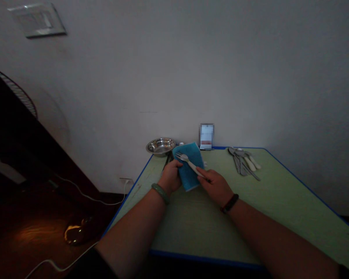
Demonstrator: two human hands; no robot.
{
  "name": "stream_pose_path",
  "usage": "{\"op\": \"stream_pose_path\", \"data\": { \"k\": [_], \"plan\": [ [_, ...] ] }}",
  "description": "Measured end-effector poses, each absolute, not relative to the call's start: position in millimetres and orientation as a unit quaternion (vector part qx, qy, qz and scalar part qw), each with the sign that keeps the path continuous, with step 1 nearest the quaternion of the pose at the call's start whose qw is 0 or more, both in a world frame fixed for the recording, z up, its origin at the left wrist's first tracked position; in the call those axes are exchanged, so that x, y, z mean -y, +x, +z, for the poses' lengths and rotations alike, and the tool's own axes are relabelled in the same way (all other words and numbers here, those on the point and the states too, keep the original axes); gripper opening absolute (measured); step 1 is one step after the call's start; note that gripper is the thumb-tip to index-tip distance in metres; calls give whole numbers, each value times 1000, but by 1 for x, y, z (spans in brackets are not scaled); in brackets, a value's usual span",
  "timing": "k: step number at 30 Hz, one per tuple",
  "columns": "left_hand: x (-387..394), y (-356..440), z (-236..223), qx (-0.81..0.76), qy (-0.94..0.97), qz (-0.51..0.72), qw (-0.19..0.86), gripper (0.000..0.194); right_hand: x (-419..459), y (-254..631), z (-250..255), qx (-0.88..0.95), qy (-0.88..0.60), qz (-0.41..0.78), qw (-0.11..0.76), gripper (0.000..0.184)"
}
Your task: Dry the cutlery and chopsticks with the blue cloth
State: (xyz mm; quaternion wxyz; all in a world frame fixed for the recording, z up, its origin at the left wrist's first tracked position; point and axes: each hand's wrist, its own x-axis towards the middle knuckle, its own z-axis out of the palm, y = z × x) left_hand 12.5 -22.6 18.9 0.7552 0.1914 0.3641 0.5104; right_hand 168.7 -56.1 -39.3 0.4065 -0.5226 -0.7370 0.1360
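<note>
Wall: bare off-white plaster (174, 69) fills the upper view, with a pale square plate (37, 19) high at left
Floor: dark polished wood (31, 232) at lower left, a white cable (87, 197) running up to a wall socket (125, 180)
Corner: a standing fan's wire guard (17, 91) in shadow at far left
Table: green top with blue edging (197, 221), pushed against the wall
Far edge: a steel bowl (160, 146) at the left corner, just behind the teal cloth; a blurred upright object (207, 136) against the wall, too pixelated to tell
Right side: a bunch of metal spoons and other cutlery (244, 162) lying well apart from the hands
Left hand (170, 177): curled against the cloth's left side, green bangle (160, 193) on the wrist, exact grip hidden
Right hand (216, 188): fingers pinching the fork's handle near its end, black wristband (230, 203) on the wrist
Fork: white-handled fork (191, 164) slanting across the folded teal cloth (190, 176), tines pointing left, held just above the table between both hands
</note>
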Motion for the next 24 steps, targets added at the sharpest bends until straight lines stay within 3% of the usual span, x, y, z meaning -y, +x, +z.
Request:
{"op": "stream_pose_path", "data": {
  "k": [16,24],
  "plan": [
    [19,9,18,-361,185,530,745,37,57,169,-38,746,-519,142,392,40],
    [19,9,18,-360,178,514,758,53,56,170,-40,740,-520,145,401,40]
  ]
}}
